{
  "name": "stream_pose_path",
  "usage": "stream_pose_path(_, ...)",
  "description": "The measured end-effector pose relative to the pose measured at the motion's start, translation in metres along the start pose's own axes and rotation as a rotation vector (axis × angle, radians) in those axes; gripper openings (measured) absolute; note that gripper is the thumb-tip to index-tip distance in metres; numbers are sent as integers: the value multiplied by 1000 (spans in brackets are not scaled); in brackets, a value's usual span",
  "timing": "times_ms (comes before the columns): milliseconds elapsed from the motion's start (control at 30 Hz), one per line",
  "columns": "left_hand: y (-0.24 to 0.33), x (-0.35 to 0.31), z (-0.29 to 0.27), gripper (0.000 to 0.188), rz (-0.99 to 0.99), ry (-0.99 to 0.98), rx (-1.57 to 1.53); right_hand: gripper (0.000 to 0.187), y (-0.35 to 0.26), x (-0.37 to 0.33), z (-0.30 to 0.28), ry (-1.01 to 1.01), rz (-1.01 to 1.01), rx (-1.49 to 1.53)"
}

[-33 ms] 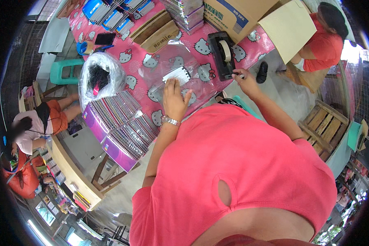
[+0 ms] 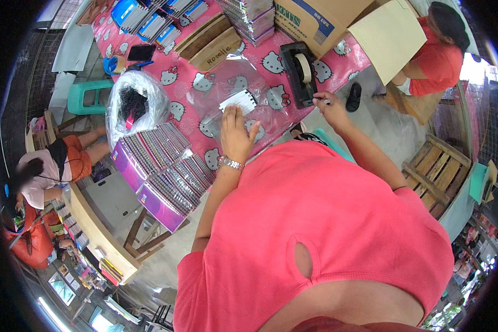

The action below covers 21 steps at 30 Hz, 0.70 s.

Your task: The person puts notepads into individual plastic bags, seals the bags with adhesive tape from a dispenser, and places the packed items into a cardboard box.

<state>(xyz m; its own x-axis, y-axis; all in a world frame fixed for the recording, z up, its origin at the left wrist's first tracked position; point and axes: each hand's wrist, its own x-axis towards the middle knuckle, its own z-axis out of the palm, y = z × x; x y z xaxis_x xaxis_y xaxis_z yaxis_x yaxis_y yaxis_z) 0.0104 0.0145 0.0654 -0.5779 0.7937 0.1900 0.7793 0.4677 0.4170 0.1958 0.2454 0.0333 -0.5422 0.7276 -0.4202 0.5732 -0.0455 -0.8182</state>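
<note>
My left hand [image 2: 237,135] lies with its fingers stretched out over a small white spiral notepad [image 2: 239,103], which rests on a sheet of clear plastic [image 2: 268,113]. The black spiral shows at the pad's far right edge. A black tape dispenser [image 2: 289,58] with a roll of tape [image 2: 303,68] stands on the table to the right. At its near end, where the tape comes off, my right hand [image 2: 332,109] is closed in a pinch. The clear tape between the fingertips is too fine to see well.
Wrapped purple spiral notebooks [image 2: 163,166] and a plastic-wrapped bundle [image 2: 133,105] lie left. Behind are a wooden box [image 2: 218,50], notebook stacks [image 2: 252,19] and a cardboard box [image 2: 321,25]. Scissors and a phone [image 2: 141,52] lie far left. Another person [image 2: 434,61] sits at right.
</note>
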Motion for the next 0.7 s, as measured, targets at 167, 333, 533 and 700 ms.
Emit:
stream_pose_path(167,9,1,-5,62,40,-69,49,18,21,-2,20,57,53,589)
stream_pose_path(333,10,-1,-1,63,65,-83,143,13,49,-5,30,201,-327,289)
stream_pose_path(533,7,-4,1,59,32,-74,122,8,39,-29,33,-236,304,869)
stream_pose_path(700,11,-1,1,61,-28,-58,23,13,-52,-3,62,-811,161,596)
